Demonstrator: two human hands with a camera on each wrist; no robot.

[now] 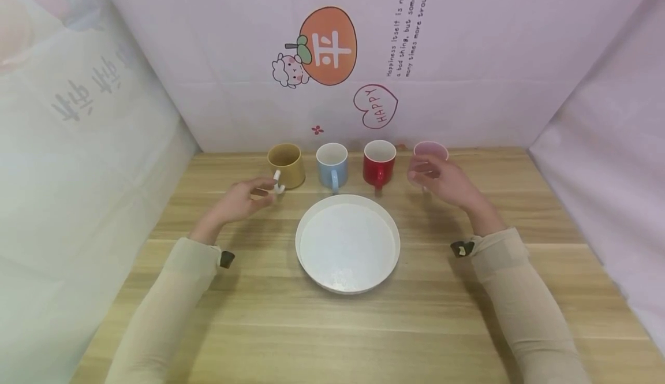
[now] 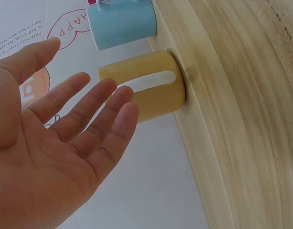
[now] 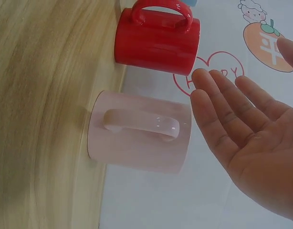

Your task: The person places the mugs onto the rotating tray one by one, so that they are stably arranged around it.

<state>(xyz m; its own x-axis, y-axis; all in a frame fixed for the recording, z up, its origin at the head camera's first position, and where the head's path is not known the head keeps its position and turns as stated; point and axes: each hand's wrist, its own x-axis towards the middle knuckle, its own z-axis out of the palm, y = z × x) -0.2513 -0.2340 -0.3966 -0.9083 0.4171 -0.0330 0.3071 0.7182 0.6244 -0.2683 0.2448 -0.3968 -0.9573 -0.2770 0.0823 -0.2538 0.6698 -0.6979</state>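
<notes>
Head view | left hand (image 1: 244,199) spread, empty, fingertips near yellow mug (image 1: 287,166) handle | right hand (image 1: 441,181) spread, empty, beside pink mug (image 1: 430,156) | risk: loose handle grip tips a mug into blue mug (image 1: 332,164) or red mug (image 1: 379,162).

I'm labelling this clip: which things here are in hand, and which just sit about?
In hand:
left hand, open, by the yellow mug
right hand, open, by the pink mug

Sitting about:
blue mug
red mug
white tray
wooden table
</notes>
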